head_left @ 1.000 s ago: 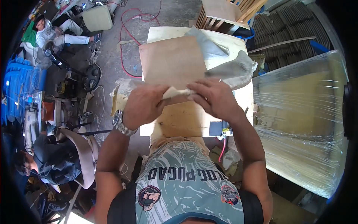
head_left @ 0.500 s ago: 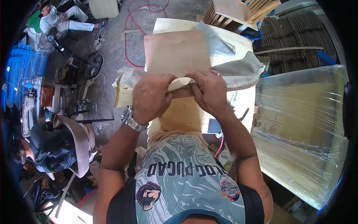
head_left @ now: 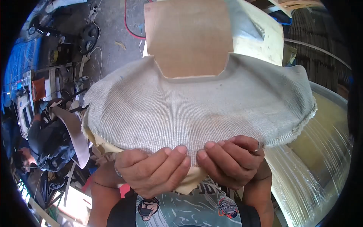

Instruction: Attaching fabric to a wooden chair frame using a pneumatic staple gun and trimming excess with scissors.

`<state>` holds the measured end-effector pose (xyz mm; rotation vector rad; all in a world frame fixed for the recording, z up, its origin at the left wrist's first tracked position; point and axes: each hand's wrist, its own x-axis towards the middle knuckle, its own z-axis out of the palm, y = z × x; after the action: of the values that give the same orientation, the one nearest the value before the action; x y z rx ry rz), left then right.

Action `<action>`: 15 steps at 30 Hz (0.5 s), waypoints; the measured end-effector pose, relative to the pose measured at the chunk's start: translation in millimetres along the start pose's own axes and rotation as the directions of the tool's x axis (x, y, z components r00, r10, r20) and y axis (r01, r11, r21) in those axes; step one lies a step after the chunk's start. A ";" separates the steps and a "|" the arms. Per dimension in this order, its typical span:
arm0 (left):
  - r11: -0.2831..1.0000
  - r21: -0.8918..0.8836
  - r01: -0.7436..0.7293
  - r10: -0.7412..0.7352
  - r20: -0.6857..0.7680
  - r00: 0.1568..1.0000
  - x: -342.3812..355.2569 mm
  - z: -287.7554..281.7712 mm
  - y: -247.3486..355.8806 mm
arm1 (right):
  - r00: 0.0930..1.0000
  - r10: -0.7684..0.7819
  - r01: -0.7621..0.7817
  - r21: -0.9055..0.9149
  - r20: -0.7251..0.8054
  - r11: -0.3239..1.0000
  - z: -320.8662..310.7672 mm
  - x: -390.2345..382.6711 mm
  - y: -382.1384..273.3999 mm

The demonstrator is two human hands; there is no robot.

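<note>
A wide grey ribbed fabric sheet (head_left: 181,113) with frayed edges is raised in front of me, its sides curving up. My left hand (head_left: 153,170) is closed over its near edge, fingers curled on top. Beside it, my right hand (head_left: 232,160) grips the same edge in the same way, a ring on one finger. Both thumbs are hidden. Cream material (head_left: 189,185) shows below the edge, between and under my hands. Beyond the fabric's notched far side a flat tan board (head_left: 189,38) shows.
The pale work table (head_left: 274,45) extends past the board, with a grey cloth piece (head_left: 247,28) on it. On the right lies a large panel wrapped in clear plastic (head_left: 306,178). A person (head_left: 47,143) sits at the left, near a black wheel (head_left: 89,38). A red hose (head_left: 127,22) runs on the floor.
The fabric sheet has come up and toward me, turning its broad grey face into view. My hands moved nearer my chest and rolled over, so the fingers now show on top.
</note>
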<state>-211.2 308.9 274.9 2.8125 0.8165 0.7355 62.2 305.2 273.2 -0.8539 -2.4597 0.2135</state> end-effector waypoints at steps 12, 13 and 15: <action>-0.547 -0.742 0.388 -0.583 0.670 0.459 -15.1 4.5 111.8 | 0.957 0.065 -0.048 0.066 -0.284 0.997 4.6 9.6 -4.1; -0.584 -0.758 0.290 -0.618 0.647 0.446 -8.4 8.5 112.2 | 0.953 0.104 -0.061 0.155 -0.284 0.986 3.8 7.4 -6.1; -0.638 -0.738 0.222 -0.576 0.648 0.498 2.8 10.3 103.8 | 0.949 0.091 -0.056 0.122 -0.303 0.991 4.1 3.4 -7.8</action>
<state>-155.2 222.7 292.4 0.3711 0.8198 0.8166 53.6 301.2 273.5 -0.8603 -2.1080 0.2247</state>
